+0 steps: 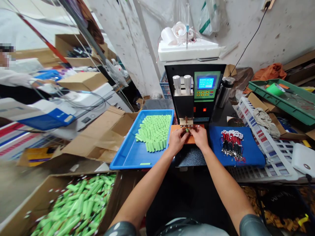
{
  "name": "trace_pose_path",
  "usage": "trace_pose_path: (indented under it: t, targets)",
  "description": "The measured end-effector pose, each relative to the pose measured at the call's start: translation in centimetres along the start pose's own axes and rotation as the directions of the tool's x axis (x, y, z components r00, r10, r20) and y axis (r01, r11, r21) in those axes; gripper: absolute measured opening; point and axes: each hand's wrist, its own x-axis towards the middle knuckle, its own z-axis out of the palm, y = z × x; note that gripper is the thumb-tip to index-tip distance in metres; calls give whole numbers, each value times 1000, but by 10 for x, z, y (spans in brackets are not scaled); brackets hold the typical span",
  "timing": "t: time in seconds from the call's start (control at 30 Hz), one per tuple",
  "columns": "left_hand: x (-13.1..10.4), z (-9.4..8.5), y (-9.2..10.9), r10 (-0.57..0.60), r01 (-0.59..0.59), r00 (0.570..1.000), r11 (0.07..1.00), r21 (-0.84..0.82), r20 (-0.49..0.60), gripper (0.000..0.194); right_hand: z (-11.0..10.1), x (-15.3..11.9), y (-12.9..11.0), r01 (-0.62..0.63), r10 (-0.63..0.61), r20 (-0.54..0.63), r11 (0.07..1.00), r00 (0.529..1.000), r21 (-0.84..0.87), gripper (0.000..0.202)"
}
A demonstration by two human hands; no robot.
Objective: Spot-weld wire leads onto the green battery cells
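Observation:
Both of my hands meet at the front of a black machine (183, 108) with a lit blue display. My left hand (177, 139) has its fingers closed on a small green cylinder (187, 130), seen end-on under the machine's metal tips. My right hand (199, 136) is pinched close against the other side of the cylinder; what its fingertips hold is too small to make out. Beneath the hands lies an orange board (190, 140). A blue tray (131, 155) with several green cylinders (156, 131) stands on the left. Red and black wires with white connectors (232, 144) lie on a blue cloth (256, 155) at right.
A cardboard box (23, 209) full of wired green cylinders is at the lower left. On the right are a steel flask (225, 91), a white plastic crate (268, 147) and a green tray (283, 104). Another person's hand (40, 83) shows at far left.

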Motion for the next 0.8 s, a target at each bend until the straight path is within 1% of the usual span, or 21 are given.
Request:
trace_pose_path:
  t: [0.3,0.53,0.8]
  targets:
    - [1,0,2,-11,11,1000,1000,0,0,20,1,-1,-1,3,-3,7,1000,1000,2,22]
    - [1,1,0,8,-8,1000,1000,18,-4,21,0,-1,0,-4,3,-19,999,1000,-44,22]
    - [0,2,-2,-1,1,1000,1000,30,-13,23,0,-1,-1,-6,5,-8,997,1000,-71,23]
